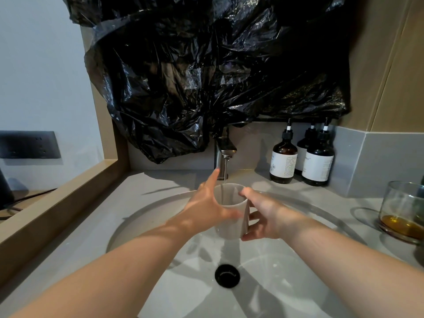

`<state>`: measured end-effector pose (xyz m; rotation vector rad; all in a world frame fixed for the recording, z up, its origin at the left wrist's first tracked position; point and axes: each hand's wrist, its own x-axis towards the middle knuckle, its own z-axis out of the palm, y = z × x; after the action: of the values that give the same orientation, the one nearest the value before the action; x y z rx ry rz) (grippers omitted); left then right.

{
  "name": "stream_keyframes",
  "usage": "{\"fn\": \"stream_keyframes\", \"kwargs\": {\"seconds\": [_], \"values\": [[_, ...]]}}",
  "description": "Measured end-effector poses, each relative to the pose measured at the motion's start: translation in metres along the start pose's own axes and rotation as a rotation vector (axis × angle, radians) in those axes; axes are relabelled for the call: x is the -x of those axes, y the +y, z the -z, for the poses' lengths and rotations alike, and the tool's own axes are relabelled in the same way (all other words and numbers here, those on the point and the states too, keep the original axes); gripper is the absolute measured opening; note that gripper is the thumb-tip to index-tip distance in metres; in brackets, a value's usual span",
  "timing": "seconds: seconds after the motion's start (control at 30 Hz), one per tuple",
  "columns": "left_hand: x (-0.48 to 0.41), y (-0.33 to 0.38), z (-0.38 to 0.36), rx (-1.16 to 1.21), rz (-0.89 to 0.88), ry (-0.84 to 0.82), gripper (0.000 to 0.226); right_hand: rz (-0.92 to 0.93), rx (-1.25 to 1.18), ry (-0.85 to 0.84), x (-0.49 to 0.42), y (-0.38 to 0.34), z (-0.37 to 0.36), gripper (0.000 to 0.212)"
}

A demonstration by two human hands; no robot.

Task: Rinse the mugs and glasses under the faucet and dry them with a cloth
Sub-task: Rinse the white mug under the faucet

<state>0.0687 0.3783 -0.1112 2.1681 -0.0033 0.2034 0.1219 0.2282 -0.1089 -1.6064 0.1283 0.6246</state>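
Your forearms come in from 7 and 5 o'clock and meet over the basin. At 12 o'clock, crumpled black plastic sheeting point(206, 65) covers the wall above the grey countertop point(160, 180). The round white sink point(142, 226) lies below it, with water on its floor.

Your left hand point(206, 207) grips the mug point(231, 226) from 9 o'clock, thumb across its front wall and index finger stretched past the rim; the other fingers are hidden. Your right hand point(263, 216) clasps it from 3 o'clock, thumb on the rim and fingers curled round the side.

The mug is pale grey, matte and straight-walled. It is held mouth-up above the sink, and a thin stream from the faucet point(223, 154) at its 12 o'clock falls inside.

At 2 o'clock stand three brown pump bottles point(283, 161). At 3 o'clock is a glass point(401, 210) holding a little amber liquid. At 6 o'clock is the black drain point(227, 276).
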Motion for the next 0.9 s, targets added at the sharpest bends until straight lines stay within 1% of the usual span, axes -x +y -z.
{"fn": "stream_keyframes", "kwargs": {"seconds": [0.03, 0.07, 0.17, 0.2, 0.23, 0.3, 0.47, 0.57, 0.77, 0.83, 0.9], "values": [[-0.001, -0.003, 0.001, 0.057, 0.019, -0.007, 0.113, -0.02, -0.047, 0.016, -0.002, 0.001, -0.001, 0.039], [-0.002, -0.006, 0.001, 0.106, 0.037, -0.002, 0.103, -0.028, -0.096, 0.032, -0.004, 0.002, -0.001, 0.037], [-0.003, -0.009, 0.002, 0.179, 0.063, 0.092, 0.048, 0.003, -0.246, 0.07, -0.008, 0.0, 0.003, 0.035], [-0.004, -0.008, 0.003, 0.217, 0.077, 0.13, 0.036, 0.018, -0.284, 0.075, -0.009, -0.001, 0.005, 0.034], [-0.005, -0.006, 0.002, 0.258, 0.094, 0.15, 0.029, 0.027, -0.308, 0.078, -0.01, -0.001, 0.007, 0.032], [-0.004, -0.002, 0.002, 0.3, 0.098, 0.142, 0.026, 0.037, -0.316, 0.077, -0.011, -0.002, 0.012, 0.032], [-0.001, 0.0, 0.001, 0.281, 0.049, 0.016, 0.027, 0.055, -0.311, 0.065, -0.012, 0.001, 0.023, 0.031], [-0.001, -0.001, 0.001, 0.29, 0.05, 0.021, 0.028, 0.066, -0.295, 0.066, -0.014, 0.001, 0.023, 0.031], [-0.002, -0.003, 0.003, 0.304, 0.053, 0.076, 0.025, 0.063, -0.279, 0.07, -0.015, 0.002, 0.015, 0.039], [-0.002, -0.004, 0.004, 0.299, 0.064, 0.063, 0.029, 0.06, -0.296, 0.074, -0.014, 0.002, 0.013, 0.039], [-0.003, -0.005, 0.005, 0.309, 0.079, 0.037, 0.039, 0.061, -0.324, 0.072, -0.015, 0.001, 0.014, 0.038]]}}
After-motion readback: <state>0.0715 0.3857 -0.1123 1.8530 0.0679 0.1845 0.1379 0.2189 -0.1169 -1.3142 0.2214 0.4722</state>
